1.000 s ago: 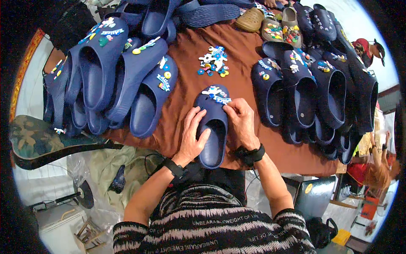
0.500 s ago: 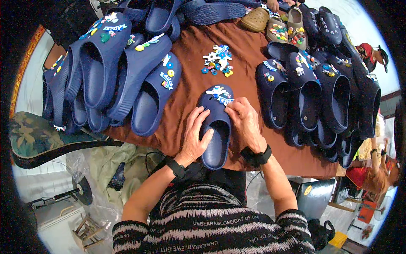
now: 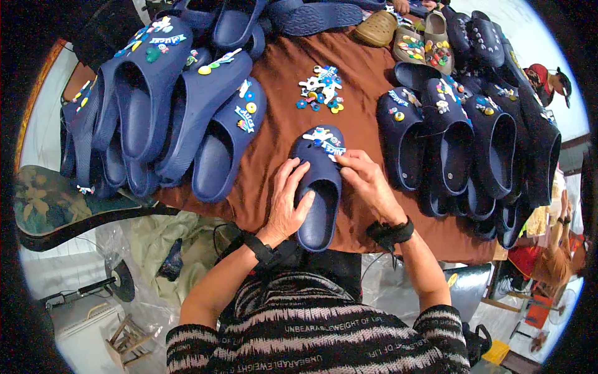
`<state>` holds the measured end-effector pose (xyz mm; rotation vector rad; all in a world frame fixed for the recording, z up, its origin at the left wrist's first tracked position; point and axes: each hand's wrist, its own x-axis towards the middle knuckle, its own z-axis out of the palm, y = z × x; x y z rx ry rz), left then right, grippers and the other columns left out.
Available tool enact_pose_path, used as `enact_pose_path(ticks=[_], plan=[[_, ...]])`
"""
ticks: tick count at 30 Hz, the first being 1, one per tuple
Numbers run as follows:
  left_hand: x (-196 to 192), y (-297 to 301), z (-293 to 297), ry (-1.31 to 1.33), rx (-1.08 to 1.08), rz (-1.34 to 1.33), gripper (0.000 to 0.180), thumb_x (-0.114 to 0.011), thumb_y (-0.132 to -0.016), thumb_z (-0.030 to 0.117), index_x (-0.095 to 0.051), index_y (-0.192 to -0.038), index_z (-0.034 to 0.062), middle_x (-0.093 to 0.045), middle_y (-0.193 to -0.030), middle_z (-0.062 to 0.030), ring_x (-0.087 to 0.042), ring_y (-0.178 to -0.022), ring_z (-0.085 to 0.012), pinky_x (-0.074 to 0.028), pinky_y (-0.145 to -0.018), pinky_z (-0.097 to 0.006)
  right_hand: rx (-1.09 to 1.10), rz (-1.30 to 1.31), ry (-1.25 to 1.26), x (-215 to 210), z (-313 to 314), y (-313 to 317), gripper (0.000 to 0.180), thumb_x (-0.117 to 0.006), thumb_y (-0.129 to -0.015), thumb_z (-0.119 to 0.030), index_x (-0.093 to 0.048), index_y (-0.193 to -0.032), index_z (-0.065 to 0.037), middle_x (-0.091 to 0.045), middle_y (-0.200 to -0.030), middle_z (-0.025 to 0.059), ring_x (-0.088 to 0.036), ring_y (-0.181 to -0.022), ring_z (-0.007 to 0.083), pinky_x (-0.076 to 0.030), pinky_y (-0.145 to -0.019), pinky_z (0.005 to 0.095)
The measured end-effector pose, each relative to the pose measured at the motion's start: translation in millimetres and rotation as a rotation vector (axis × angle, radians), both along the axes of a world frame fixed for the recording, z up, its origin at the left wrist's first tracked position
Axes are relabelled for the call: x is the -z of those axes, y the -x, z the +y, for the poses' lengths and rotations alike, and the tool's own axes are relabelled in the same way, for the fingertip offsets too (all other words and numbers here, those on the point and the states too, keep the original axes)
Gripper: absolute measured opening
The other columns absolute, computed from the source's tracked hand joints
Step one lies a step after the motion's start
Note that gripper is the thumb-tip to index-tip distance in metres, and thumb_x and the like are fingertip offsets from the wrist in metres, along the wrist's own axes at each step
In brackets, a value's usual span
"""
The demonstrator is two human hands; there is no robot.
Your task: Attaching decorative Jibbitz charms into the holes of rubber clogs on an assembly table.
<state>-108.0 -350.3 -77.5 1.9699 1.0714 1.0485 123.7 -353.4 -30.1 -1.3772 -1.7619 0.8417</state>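
Navy slip-on clog [image 3: 321, 171] on brown cloth [image 3: 274, 124], wearer's side of the loose charm pile [image 3: 320, 89]. Left hand [image 3: 286, 204] clamped on its left side, thumb at the opening. Right hand [image 3: 369, 179] fingertips at the toe charms [image 3: 324, 138]; can't tell if gripping. Decorated navy clogs [image 3: 229, 146] stacked both sides of pile.

Here's bare cloth up the middle of the desk [image 3: 280, 78], room between charm pile [image 3: 320, 88] and navy clog [image 3: 319, 215] toe | left: open lane, then stacked clogs [image 3: 208, 93] wall it | right: tight squeeze, right hand [image 3: 372, 184] near clog row [image 3: 445, 125] | far edge: tan clog [image 3: 375, 29], upturned sole [image 3: 319, 20] blocking
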Motion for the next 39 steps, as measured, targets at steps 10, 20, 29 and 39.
enact_pose_path(ticks=[10, 20, 29, 39], plan=[[2.4, -0.1, 2.0, 0.0, 0.011, -0.009, 0.059, -0.066, -0.088, 0.017, -0.049, -0.143, 0.007, -0.04, -0.15, -0.0186, -0.034, -0.142, -0.0397, -0.028, -0.118, -0.049, 0.175, 0.551, 0.32, 2.3, 11.1, -1.5, 0.021, -0.061, -0.1, -0.015, -0.069, -0.111, 0.001, -0.068, -0.091, -0.0007, -0.059, -0.086, 0.0069, -0.048, -0.078, 0.0233], [0.9, 1.8, 1.0, -0.012, 0.009, 0.003, 0.057, -0.061, -0.092, 0.026, -0.048, -0.142, 0.0036, -0.04, -0.15, -0.0203, -0.036, -0.141, -0.0389, -0.027, -0.119, -0.047, 0.14, 0.107, 0.218, -13.2, 19.6, 3.9, 0.018, -0.069, -0.095, -0.014, -0.067, -0.1, 0.003, -0.067, -0.087, 0.0013, -0.06, -0.079, 0.0087, -0.05, -0.071, 0.0258], [1.0, -0.6, 2.2, -0.011, 0.002, -0.018, 0.058, -0.066, -0.088, 0.02, -0.05, -0.142, 0.0073, -0.042, -0.149, -0.0184, -0.036, -0.141, -0.0403, -0.029, -0.118, -0.049, 0.18, 0.408, 0.261, 13.2, 10.8, -2.3, 0.015, -0.067, -0.096, -0.009, -0.066, -0.105, 0.002, -0.067, -0.088, 0.0001, -0.06, -0.08, 0.0077, -0.05, -0.073, 0.0252], [2.7, -0.4, 2.0, -0.001, 0.002, -0.022, 0.058, -0.065, -0.087, 0.021, -0.05, -0.142, 0.0078, -0.042, -0.149, -0.0187, -0.036, -0.141, -0.0406, -0.029, -0.118, -0.05, 0.13, -0.153, -0.121, -1.7, 13.1, 7.5, 0.012, -0.068, -0.089, -0.004, -0.07, -0.1, -0.002, -0.067, -0.097, 0.0129, -0.067, -0.089, 0.0329, -0.054, -0.077, 0.0366]])
